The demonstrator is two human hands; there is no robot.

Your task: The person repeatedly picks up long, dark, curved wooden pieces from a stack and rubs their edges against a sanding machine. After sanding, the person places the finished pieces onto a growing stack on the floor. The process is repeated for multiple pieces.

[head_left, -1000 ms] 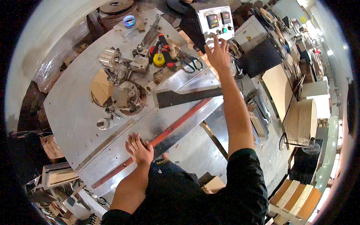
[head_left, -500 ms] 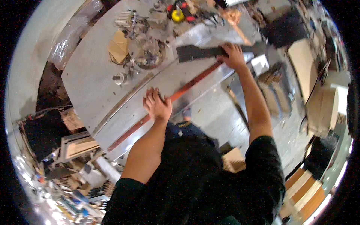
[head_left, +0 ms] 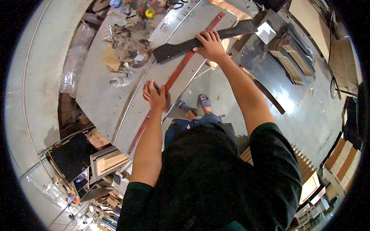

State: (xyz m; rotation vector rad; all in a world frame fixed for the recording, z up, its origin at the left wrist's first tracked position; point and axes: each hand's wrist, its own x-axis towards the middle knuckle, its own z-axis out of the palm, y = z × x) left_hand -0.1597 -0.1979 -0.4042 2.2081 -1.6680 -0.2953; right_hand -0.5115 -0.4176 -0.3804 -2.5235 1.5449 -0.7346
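Observation:
My right hand [head_left: 211, 47] grips the middle of a long dark shaped board [head_left: 173, 51], with its fingers over the top. The board's left end is broad, and its right end reaches past the table's edge. It lies across a long red straight strip [head_left: 179, 73], whose far end sticks out beyond it. My left hand [head_left: 155, 96] rests at the strip's lower half, fingers spread and thumb against the red surface. Both lie on a grey metal table [head_left: 102, 92].
Several machine parts and dusty tools [head_left: 129, 32] crowd the table's far left, near a yellow round thing [head_left: 150, 13]. Right of me, stacks of curved boards [head_left: 287, 63] lie on a dark sheet. A framed wooden panel [head_left: 110, 163] stands at lower left.
The view has shifted, and my feet now show. The dark board is tilted more and sits lower along the red strip, whose far end is now exposed. My hands are closer together.

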